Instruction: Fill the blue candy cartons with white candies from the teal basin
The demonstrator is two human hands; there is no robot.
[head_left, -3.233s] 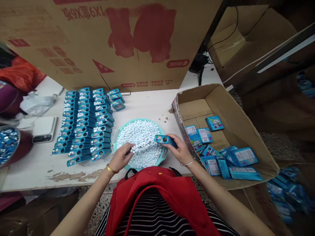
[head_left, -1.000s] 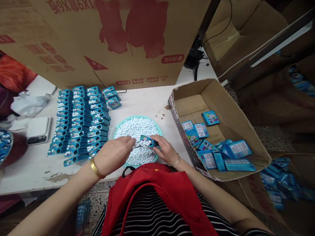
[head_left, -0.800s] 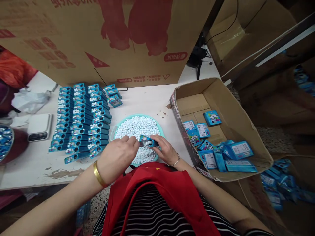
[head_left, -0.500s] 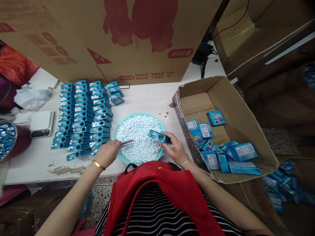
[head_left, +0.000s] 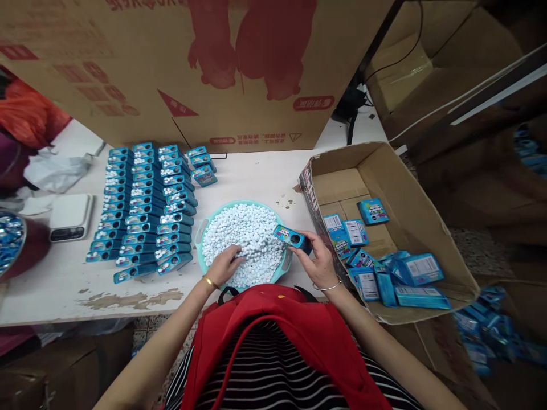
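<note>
A teal basin [head_left: 203,233] full of small white tablets [head_left: 248,228] sits at the table's near edge. My left hand [head_left: 225,264] is closed and dips into the tablets at the basin's near left side, its fingers partly buried; the metal scoop seen earlier is hidden. My right hand [head_left: 317,256] grips a small blue tin [head_left: 290,236] with a round dark opening, held over the basin's right rim.
Rows of blue tins [head_left: 143,208] filled with white tablets lie left of the basin. A small white scale [head_left: 69,216] is further left. An open cardboard box [head_left: 410,228] with blue packets stands at the right. A large carton [head_left: 179,68] walls off the table's far side.
My left hand pulled away from the tin with a metal scoop and went down into the tablets. My right hand carried the tin to the basin's right rim.
</note>
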